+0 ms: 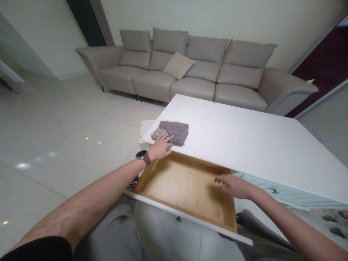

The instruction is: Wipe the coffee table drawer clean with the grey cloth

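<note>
A folded, speckled grey-purple cloth (178,132) with a black-and-cream patterned patch at its left lies near the front left corner of the white table (233,127). Resting at the cloth's front edge is my left hand (161,148), fingers spread, with a watch on the wrist. Below the tabletop, a wooden drawer (179,181) is pulled out towards me, its bottom bare where it shows. My right hand (231,184) hovers over the drawer's right side, fingers loosely bent and apart, holding nothing.
Behind the table stands a long grey sofa (193,87) with a beige cushion (178,65). A second drawer front (274,191), pale blue, is closed on the right. Glossy floor tiles (67,134) stretch to the left.
</note>
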`<action>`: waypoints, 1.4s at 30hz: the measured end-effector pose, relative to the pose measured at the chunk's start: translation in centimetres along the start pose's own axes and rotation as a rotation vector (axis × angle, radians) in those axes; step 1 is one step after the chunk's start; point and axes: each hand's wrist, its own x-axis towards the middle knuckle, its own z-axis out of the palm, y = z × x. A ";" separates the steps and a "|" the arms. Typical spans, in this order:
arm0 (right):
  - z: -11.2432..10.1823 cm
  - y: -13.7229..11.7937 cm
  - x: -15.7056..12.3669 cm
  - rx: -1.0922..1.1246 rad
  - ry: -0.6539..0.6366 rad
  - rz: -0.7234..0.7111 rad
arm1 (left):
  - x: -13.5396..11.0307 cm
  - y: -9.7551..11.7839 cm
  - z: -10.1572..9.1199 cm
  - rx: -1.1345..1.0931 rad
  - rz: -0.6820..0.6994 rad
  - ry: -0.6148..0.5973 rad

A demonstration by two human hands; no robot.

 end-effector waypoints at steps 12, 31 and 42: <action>1.2 0.8 -1.1 0.093 -0.037 0.025 | -1.0 2.1 -2.6 -0.134 0.017 0.447; -0.4 -8.5 -3.3 0.530 0.365 -0.320 | -6.7 12.3 -7.7 -0.353 0.392 -0.088; 0.5 -10.7 -2.1 0.416 0.391 -0.221 | -6.7 12.8 -7.4 -0.428 0.375 -0.182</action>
